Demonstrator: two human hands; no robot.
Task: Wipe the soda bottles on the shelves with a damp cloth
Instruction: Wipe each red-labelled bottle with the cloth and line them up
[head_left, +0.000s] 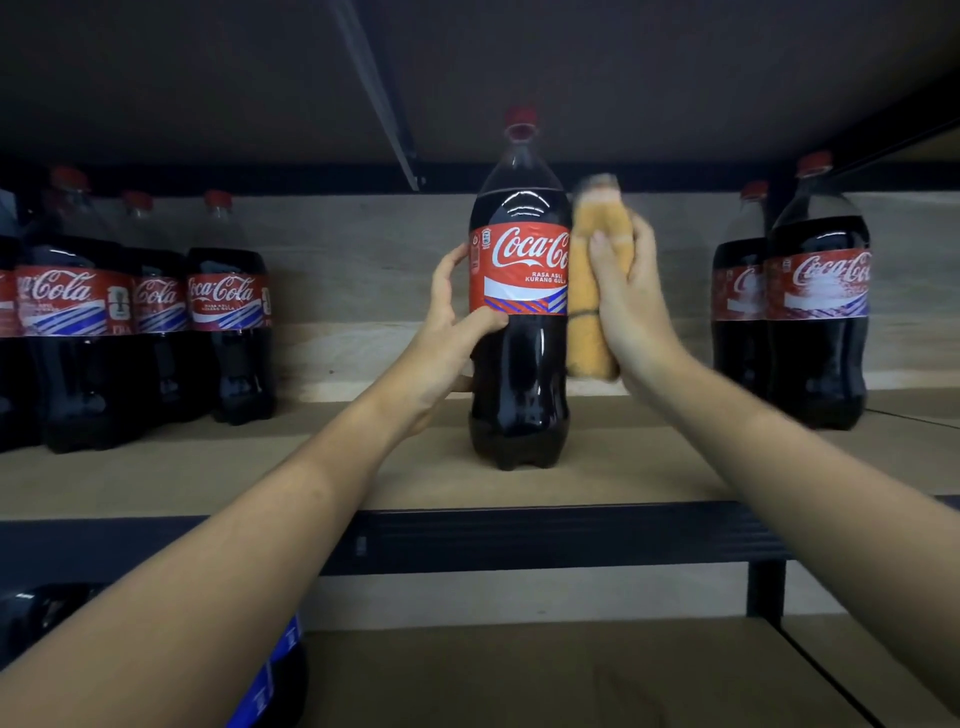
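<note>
Wiping well means you keep your left hand (451, 312) wrapped around the centre bottle (519, 322), standing near the shelf's (571, 535) front edge, while your right hand (626, 291), gripping the folded orange cloth (589, 312), presses firmly down its side.

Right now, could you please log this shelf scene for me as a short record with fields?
setting: wooden shelf with a dark metal front edge
centre bottle: Coca-Cola bottle, upright, red cap on, standing alone mid-shelf
left hand: left hand grips the centre bottle at its label, steadying it
right hand: right hand holds the orange cloth against the bottle's right side
left group: cola bottles, upright, several rows deep
right group: two cola bottles, upright
lower shelf: a dark bottle with a blue label, partly hidden by the forearm
</note>
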